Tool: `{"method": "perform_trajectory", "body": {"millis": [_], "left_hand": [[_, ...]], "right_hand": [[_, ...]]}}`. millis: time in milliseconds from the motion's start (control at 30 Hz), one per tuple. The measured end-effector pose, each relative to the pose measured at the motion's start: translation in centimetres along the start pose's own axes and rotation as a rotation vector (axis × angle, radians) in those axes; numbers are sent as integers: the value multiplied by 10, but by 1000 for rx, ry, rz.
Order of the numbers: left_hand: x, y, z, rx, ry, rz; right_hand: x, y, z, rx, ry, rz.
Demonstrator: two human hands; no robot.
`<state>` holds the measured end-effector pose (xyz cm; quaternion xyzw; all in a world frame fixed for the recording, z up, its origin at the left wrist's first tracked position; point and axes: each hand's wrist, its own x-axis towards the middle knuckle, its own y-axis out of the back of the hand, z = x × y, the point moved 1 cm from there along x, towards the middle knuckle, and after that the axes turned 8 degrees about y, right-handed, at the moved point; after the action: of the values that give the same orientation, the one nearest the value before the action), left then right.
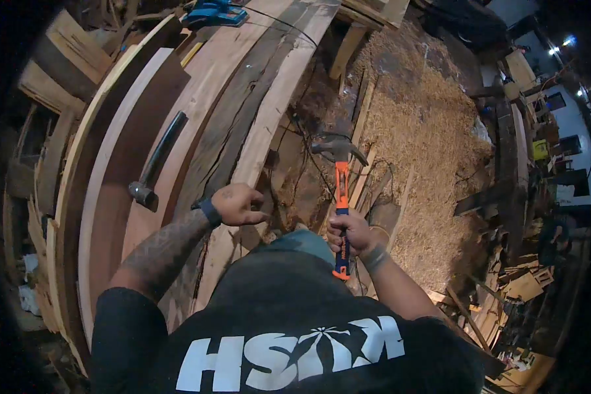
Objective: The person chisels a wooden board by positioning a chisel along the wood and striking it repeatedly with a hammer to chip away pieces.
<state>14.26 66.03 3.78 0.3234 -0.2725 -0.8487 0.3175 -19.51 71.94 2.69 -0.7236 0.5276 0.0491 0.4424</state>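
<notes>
My right hand is wrapped round the blue and orange handle of a claw hammer. The hammer's dark metal head points away from me, above the floor. My left hand, with a dark band at its wrist, hovers over the edge of the wooden planks. Its fingers are loosely curled, with a gap between thumb and forefinger, and I see nothing in it. Left of that hand, a second hammer with a dark handle lies on a reddish board.
Long boards stand on edge along the left. A blue power tool rests at the far end of the planks, with a black cord trailing from it. Wood shavings cover the floor to the right. Offcuts are piled at the far right.
</notes>
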Motion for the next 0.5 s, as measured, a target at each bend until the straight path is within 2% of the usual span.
{"method": "perform_trajectory", "body": {"millis": [100, 200, 300, 400, 500], "left_hand": [[3, -13, -13, -15, -149, 164], [2, -12, -11, 5, -176, 213], [2, 2, 5, -4, -14, 9], [1, 8, 12, -5, 75, -35], [3, -3, 3, -115, -86, 118]], "right_hand": [[-1, -4, 0, -34, 12, 6], [0, -6, -6, -19, -8, 11], [2, -3, -10, -73, -33, -2], [4, 1, -11, -87, -24, 8], [7, 10, -12, -73, -14, -12]]}}
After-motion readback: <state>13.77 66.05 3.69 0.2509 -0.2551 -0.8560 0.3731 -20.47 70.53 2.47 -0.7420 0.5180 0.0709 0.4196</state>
